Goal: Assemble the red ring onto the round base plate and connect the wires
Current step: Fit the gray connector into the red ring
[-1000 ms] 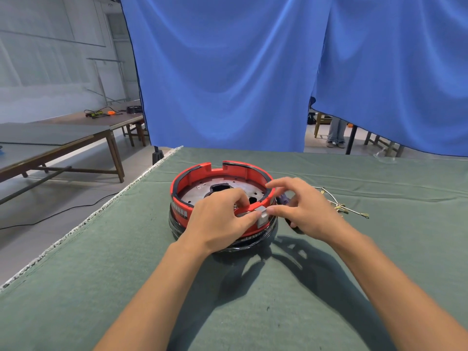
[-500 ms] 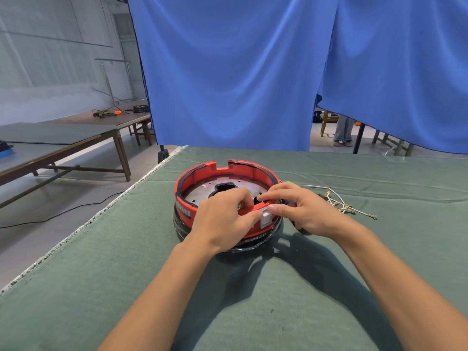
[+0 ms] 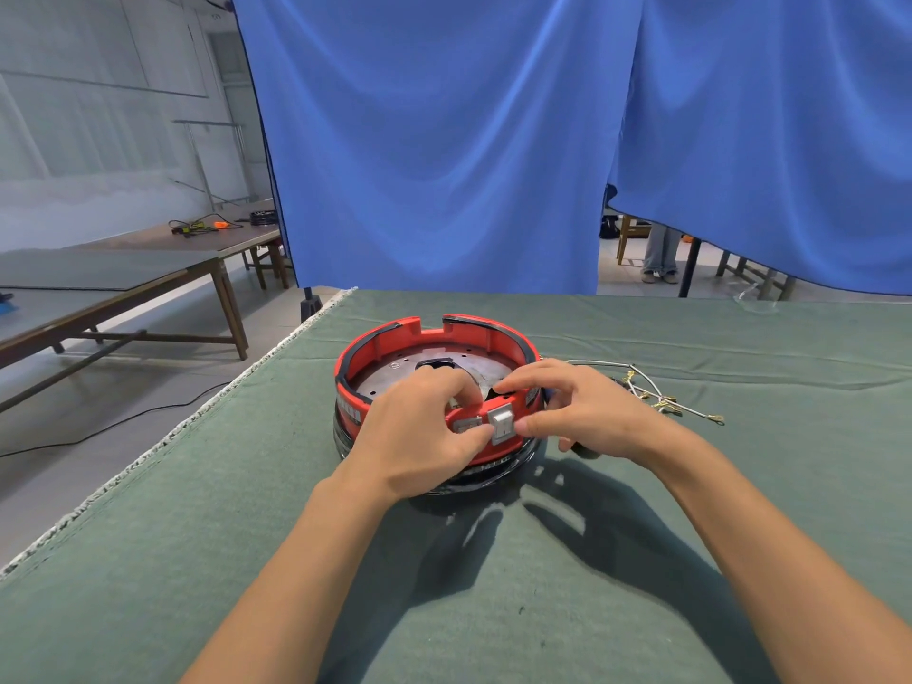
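The red ring (image 3: 434, 340) sat on the round base plate (image 3: 395, 380) near the surface's far left edge. The left hand (image 3: 419, 436) and right hand (image 3: 587, 417) pinched its near wall beside a white switch (image 3: 501, 423). Loose wires (image 3: 656, 394) lay just right of it.

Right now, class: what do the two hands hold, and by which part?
Both the left hand and right hand pinch the red ring at its near rim, either side of the white switch.

You see a bright, evenly lit scene. Light from above and ahead throws dark arm shadows toward you across the surface (image 3: 148, 560). Wide-angle distortion bends the edges; focus stays sharp.
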`<control>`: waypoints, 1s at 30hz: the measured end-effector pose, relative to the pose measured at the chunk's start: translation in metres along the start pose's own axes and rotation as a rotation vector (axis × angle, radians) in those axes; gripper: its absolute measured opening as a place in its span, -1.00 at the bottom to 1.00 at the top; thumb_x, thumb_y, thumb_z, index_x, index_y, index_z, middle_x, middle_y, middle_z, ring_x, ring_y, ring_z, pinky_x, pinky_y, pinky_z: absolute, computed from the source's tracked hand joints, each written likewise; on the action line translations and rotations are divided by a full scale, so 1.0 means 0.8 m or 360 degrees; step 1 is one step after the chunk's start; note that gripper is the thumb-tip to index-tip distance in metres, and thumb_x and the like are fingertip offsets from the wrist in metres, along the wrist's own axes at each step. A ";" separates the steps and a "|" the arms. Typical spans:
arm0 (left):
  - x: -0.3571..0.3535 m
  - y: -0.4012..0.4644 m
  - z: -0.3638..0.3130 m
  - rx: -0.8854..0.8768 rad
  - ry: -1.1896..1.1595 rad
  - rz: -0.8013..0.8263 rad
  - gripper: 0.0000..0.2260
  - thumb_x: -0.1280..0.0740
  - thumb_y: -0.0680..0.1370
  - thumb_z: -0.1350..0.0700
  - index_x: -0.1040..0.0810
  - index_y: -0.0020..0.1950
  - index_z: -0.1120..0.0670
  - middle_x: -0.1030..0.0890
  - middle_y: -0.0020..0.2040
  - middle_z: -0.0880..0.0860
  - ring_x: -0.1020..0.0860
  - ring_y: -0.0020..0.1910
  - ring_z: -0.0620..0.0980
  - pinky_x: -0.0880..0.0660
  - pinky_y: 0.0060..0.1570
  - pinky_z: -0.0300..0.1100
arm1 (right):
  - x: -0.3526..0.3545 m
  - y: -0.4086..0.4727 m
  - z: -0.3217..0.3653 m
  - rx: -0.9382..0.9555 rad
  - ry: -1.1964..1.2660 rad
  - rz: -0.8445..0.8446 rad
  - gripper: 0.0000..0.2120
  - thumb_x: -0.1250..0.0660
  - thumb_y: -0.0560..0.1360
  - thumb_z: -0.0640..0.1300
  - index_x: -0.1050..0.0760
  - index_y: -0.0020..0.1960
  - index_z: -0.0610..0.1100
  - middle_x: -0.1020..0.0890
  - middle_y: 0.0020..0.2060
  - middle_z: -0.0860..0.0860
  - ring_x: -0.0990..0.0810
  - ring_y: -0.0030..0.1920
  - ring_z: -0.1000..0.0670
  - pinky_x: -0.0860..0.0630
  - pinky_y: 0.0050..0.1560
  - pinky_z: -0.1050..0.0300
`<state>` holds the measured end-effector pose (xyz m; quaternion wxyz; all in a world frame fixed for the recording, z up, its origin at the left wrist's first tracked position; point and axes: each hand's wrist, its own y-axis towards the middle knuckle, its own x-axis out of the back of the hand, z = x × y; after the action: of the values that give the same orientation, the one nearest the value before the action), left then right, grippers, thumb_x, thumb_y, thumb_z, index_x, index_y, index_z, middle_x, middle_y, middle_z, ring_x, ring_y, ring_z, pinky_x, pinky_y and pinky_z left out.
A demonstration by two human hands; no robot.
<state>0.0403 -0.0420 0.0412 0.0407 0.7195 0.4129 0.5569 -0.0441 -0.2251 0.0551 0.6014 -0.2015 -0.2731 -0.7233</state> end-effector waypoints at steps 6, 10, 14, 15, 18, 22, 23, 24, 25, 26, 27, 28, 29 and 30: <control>-0.004 0.000 -0.003 -0.0020 0.0121 0.0005 -0.72 -0.46 0.34 -0.13 -0.42 -0.14 -0.07 -0.51 -0.21 -0.17 -0.43 -0.22 -0.13 -0.30 -0.27 -0.26 | -0.008 0.002 0.000 0.0045 -0.0239 -0.0081 -0.57 -0.49 0.36 -0.27 -0.56 0.18 0.00 -0.47 0.13 0.08 -0.44 -0.32 0.41 -0.36 -0.29 0.50; -0.007 0.001 -0.003 0.0011 0.0182 0.0004 -0.71 -0.44 0.35 -0.16 -0.46 -0.06 -0.07 -0.54 -0.14 -0.16 -0.47 -0.17 -0.13 -0.29 -0.25 -0.26 | -0.012 0.002 0.000 0.0061 -0.0410 -0.0155 -0.59 -0.54 0.32 -0.13 -0.55 0.12 0.09 -0.46 0.04 0.20 -0.43 -0.15 0.39 -0.30 -0.16 0.46; -0.009 0.002 -0.007 -0.0033 0.0191 0.0016 -0.70 -0.41 0.38 -0.10 -0.53 0.09 -0.11 -0.61 -0.01 -0.14 -0.53 0.01 -0.12 -0.38 -0.15 -0.19 | -0.015 0.004 0.001 0.0073 -0.0524 -0.0253 -0.67 -0.53 0.31 -0.08 -0.56 0.04 0.09 -0.48 -0.06 0.24 -0.48 -0.03 0.14 -0.43 0.03 0.14; -0.010 0.002 -0.008 -0.0046 0.0194 0.0007 -0.70 -0.40 0.39 -0.09 -0.54 0.10 -0.12 -0.61 0.00 -0.14 -0.53 0.02 -0.11 -0.41 -0.14 -0.16 | -0.015 0.004 0.001 0.0079 -0.0546 -0.0275 -0.68 -0.53 0.30 -0.07 -0.56 0.02 0.09 -0.49 -0.09 0.24 -0.49 -0.04 0.12 -0.45 0.04 0.09; -0.010 0.001 -0.007 -0.0052 0.0166 -0.0024 -0.71 -0.41 0.39 -0.09 -0.58 0.11 -0.13 -0.60 -0.03 -0.14 -0.54 0.01 -0.11 -0.44 -0.14 -0.15 | -0.015 0.005 -0.001 0.0099 -0.0531 -0.0295 -0.70 -0.54 0.28 -0.05 -0.56 -0.03 0.12 -0.51 -0.12 0.23 -0.50 -0.06 0.11 -0.47 0.03 0.05; -0.005 0.003 -0.001 -0.0040 0.0113 0.0053 -0.69 -0.41 0.41 -0.08 -0.61 0.15 -0.17 -0.55 -0.14 -0.20 -0.50 -0.05 -0.17 -0.29 -0.21 -0.30 | -0.008 0.006 -0.004 0.0079 -0.0443 -0.0220 -0.69 -0.51 0.29 -0.03 -0.53 -0.03 0.20 -0.49 -0.06 0.24 -0.46 -0.18 0.35 -0.38 -0.12 0.27; -0.002 0.004 0.001 -0.0021 0.0086 0.0101 -0.69 -0.40 0.41 -0.08 -0.61 0.15 -0.18 -0.52 -0.17 -0.22 -0.48 -0.08 -0.20 -0.24 -0.24 -0.36 | -0.005 0.005 -0.006 0.0059 -0.0419 -0.0189 -0.67 -0.50 0.31 -0.02 -0.54 0.03 0.20 -0.48 -0.04 0.27 -0.44 -0.19 0.42 -0.33 -0.14 0.34; 0.001 0.005 0.003 0.0007 0.0042 0.0151 -0.70 -0.39 0.41 -0.10 -0.61 0.14 -0.20 -0.51 -0.19 -0.24 -0.46 -0.10 -0.22 -0.23 -0.25 -0.40 | -0.001 0.004 -0.008 0.0036 -0.0383 -0.0164 -0.65 -0.50 0.32 -0.02 -0.54 0.08 0.18 -0.48 0.00 0.29 -0.42 -0.20 0.46 -0.32 -0.13 0.37; 0.003 0.006 0.005 0.0040 -0.0023 0.0192 -0.70 -0.36 0.40 -0.12 -0.62 0.13 -0.21 -0.52 -0.20 -0.26 -0.45 -0.12 -0.25 -0.25 -0.23 -0.43 | 0.003 0.003 -0.010 0.0016 -0.0326 -0.0144 -0.65 -0.50 0.34 -0.03 -0.55 0.10 0.16 -0.50 0.04 0.28 -0.43 -0.20 0.47 -0.33 -0.12 0.40; 0.006 0.006 0.007 0.0073 -0.0097 0.0218 -0.69 -0.32 0.39 -0.15 -0.63 0.10 -0.20 -0.55 -0.18 -0.28 -0.45 -0.12 -0.26 -0.29 -0.18 -0.41 | 0.006 0.002 -0.011 0.0010 -0.0258 -0.0124 -0.68 -0.50 0.36 -0.03 -0.57 0.08 0.15 -0.52 0.06 0.25 -0.45 -0.21 0.45 -0.35 -0.15 0.45; 0.007 0.006 0.007 0.0100 -0.0156 0.0231 -0.68 -0.29 0.38 -0.17 -0.64 0.08 -0.19 -0.58 -0.15 -0.27 -0.48 -0.11 -0.26 -0.35 -0.13 -0.35 | 0.008 0.001 -0.011 0.0014 -0.0207 -0.0104 -0.72 -0.49 0.37 -0.02 -0.59 0.05 0.14 -0.54 0.07 0.21 -0.47 -0.23 0.43 -0.38 -0.23 0.48; 0.008 0.006 0.008 0.0118 -0.0177 0.0231 -0.67 -0.27 0.39 -0.19 -0.64 0.07 -0.17 -0.61 -0.10 -0.26 -0.50 -0.08 -0.26 -0.40 -0.08 -0.28 | 0.008 0.001 -0.009 0.0023 -0.0190 -0.0094 -0.77 -0.49 0.37 0.00 -0.60 0.01 0.15 -0.55 0.05 0.19 -0.48 -0.25 0.41 -0.40 -0.29 0.49; 0.009 0.006 0.009 0.0124 -0.0153 0.0221 -0.68 -0.27 0.41 -0.22 -0.64 0.06 -0.15 -0.63 -0.06 -0.23 -0.51 -0.07 -0.25 -0.43 -0.05 -0.24 | 0.007 0.000 -0.007 0.0032 -0.0197 -0.0104 -0.82 -0.49 0.37 0.03 -0.60 -0.04 0.16 -0.55 0.02 0.16 -0.49 -0.26 0.38 -0.40 -0.33 0.50; 0.009 0.005 0.011 0.0120 -0.0094 0.0206 -0.67 -0.25 0.43 -0.26 -0.64 0.04 -0.13 -0.63 -0.05 -0.21 -0.52 -0.07 -0.24 -0.43 -0.05 -0.22 | 0.005 0.001 -0.006 0.0037 -0.0202 -0.0129 -0.86 -0.49 0.36 0.05 -0.60 -0.09 0.17 -0.56 -0.03 0.15 -0.49 -0.27 0.36 -0.40 -0.35 0.49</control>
<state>0.0501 -0.0369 0.0458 -0.0103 0.7618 0.3849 0.5209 -0.0441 -0.2308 0.0542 0.5553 -0.2286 -0.3269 -0.7297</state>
